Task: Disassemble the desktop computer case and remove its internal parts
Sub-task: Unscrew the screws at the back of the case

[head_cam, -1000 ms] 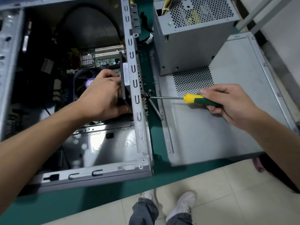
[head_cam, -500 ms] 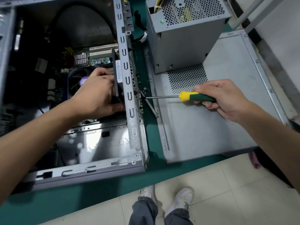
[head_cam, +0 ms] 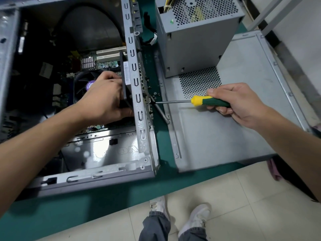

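Against the rear wall of the computer case (head_cam: 137,94), the black rear fan (head_cam: 125,94) sat just inside, its flat face pressed to the perforated metal. One left hand (head_cam: 104,100) reached into the case and curled around that fan, holding it on the inner side of the wall. One right hand (head_cam: 234,101) stayed outside the wall, fingers wrapped round the green-and-yellow handle of a single screwdriver (head_cam: 196,101). Its shaft ran level, long axis square to the wall, tip meeting a screw on the outer face opposite the fan. Judging by this, a fan screw was being worked, and the left hand was nearer the part to be freed. One power supply (head_cam: 194,40) stood beyond the screwdriver on one side panel (head_cam: 225,136), away from the wall, on the green tabletop (head_cam: 104,206).
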